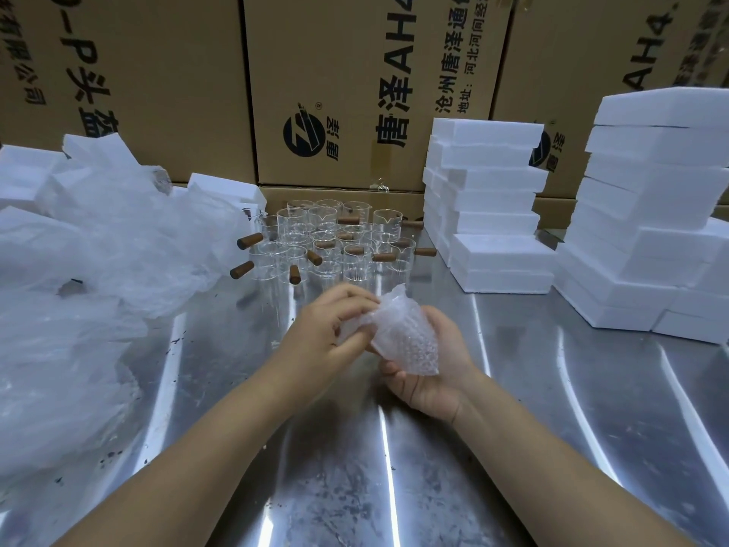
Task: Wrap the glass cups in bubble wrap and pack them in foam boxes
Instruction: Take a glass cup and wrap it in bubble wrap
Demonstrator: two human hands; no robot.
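Observation:
A bundle of bubble wrap (406,335) is held above the steel table, between both hands. My right hand (430,373) cups it from below, fingers curled round its lower end. My left hand (327,333) pinches the wrap's upper left edge with curled fingers. I cannot tell whether a cup is inside the wrap. Behind the hands stand several clear glass cups (327,242) with brown wooden handles, grouped upright. White foam boxes (489,203) are stacked at the right, with a taller stack (655,207) further right.
A heap of thin plastic sheeting (98,238) covers foam pieces at the left. Large cardboard cartons (355,92) form a wall behind the table. The shiny steel table (355,467) stretches under my forearms.

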